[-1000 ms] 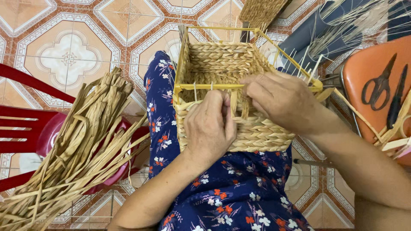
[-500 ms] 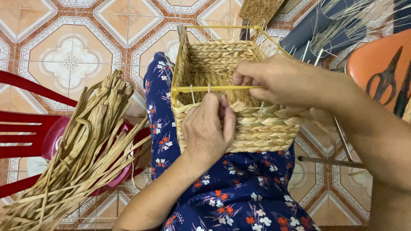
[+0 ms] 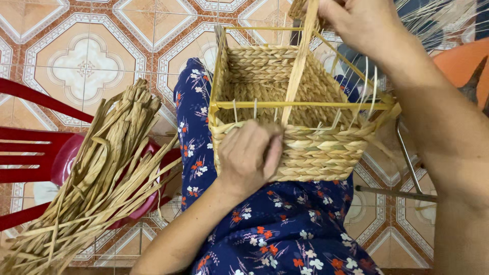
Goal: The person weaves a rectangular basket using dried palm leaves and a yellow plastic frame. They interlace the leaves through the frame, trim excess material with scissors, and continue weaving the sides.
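On your left, the bundle of dried straw strands (image 3: 102, 173) lies across the red plastic chair (image 3: 30, 158) much as it did a second ago; its lower end runs out of the bottom left corner, and only part of the chair shows beneath it. Moving right, your left hand (image 3: 249, 155) has stayed on the near wall of the woven basket (image 3: 305, 147), which rests on your lap over the blue floral fabric (image 3: 285, 229); the fingers are curled and pressed against the braided wall just below the yellow frame bar (image 3: 305, 105), and whether they pinch a strand or only steady the weave you cannot tell, since the fingertips are tucked against the braid. What has changed is further right: your right hand (image 3: 361, 20), which a second ago sat low at the basket's rim beside the left, has risen to the top edge of the view, drawing one flat straw strand (image 3: 299, 66) up taut from the near wall across the basket's open mouth. Its fingers are closed on the strand's upper end, though the top edge cuts off part of the hand. Farthest right, the orange tray (image 3: 466, 61) that earlier showed scissors is now mostly hidden behind your right forearm, and the scissors cannot be made out.
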